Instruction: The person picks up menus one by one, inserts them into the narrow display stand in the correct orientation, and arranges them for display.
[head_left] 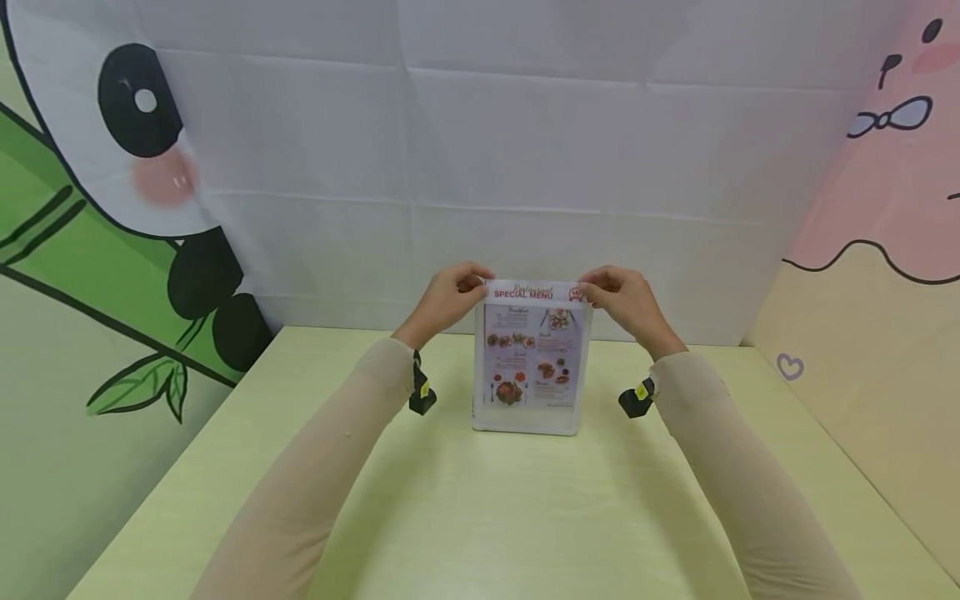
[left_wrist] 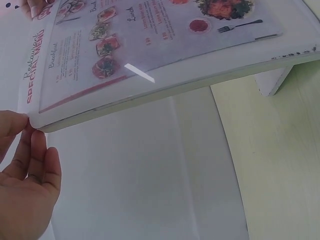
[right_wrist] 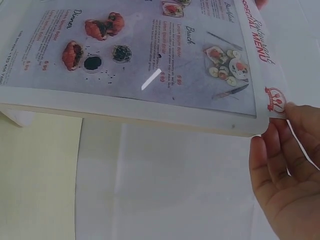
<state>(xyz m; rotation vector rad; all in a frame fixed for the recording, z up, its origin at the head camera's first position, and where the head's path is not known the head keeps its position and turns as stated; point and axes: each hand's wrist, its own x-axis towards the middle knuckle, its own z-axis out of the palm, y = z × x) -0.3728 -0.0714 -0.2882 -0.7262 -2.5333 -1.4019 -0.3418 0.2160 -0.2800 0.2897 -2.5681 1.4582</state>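
A printed restaurant menu sheet (head_left: 525, 335) sits in a white upright menu stand (head_left: 523, 422) on the table. The sheet's top strip, with its red heading, sticks out above the stand's top edge. My left hand (head_left: 447, 300) pinches the top left corner of the sheet between thumb and fingers. At the other top corner, beside the round red logo, my right hand (head_left: 628, 303) pinches the sheet the same way. In the right wrist view the fingertips (right_wrist: 258, 145) lie close to the stand's corner. A support foot (left_wrist: 272, 80) shows under the stand in the left wrist view.
The stand is on a pale yellow table (head_left: 480, 508), near its far edge. Behind it hangs a creased white sheet backdrop (head_left: 517, 150). Painted walls flank both sides, a panda and bamboo (head_left: 161, 167) on the left and a pink figure (head_left: 885, 192) on the right.
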